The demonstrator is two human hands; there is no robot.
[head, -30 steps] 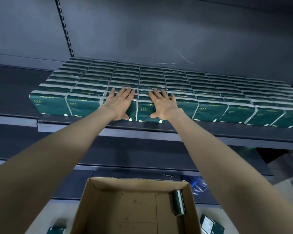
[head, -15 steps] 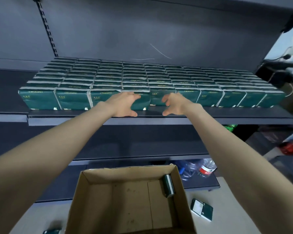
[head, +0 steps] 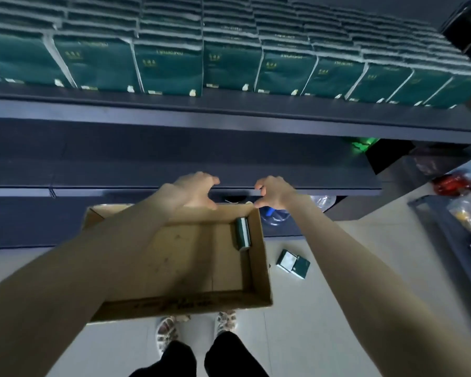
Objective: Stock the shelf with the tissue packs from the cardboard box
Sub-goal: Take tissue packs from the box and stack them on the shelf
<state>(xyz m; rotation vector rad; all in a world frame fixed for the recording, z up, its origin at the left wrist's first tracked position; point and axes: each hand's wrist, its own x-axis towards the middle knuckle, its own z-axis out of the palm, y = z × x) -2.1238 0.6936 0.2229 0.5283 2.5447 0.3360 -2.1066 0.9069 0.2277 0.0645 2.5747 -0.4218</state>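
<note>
View from the head, looking down at a shelf (head: 229,115) filled edge to edge with rows of dark green stocked packs (head: 169,69). Below it on the pale floor (head: 324,308) sits an open cardboard box (head: 191,304), nearly emptied: one tissue pack (head: 242,234) stands on its narrow edge against the box's right inner wall. A second loose pack (head: 292,263) lies flat on the floor just right of the box. The left hand (head: 195,190) and right hand (head: 273,193) hover side by side above the box's far rim, a gap between them, each with fingers and thumb curved into an open C and nothing in either. The pack in the box looks light and soft, wrapped in smooth film that may slip (and that dents rather than breaks). A pinch across its two broad faces, thumb on one side and fingers on the other, should lift it; the right hand is the nearer one.
</note>
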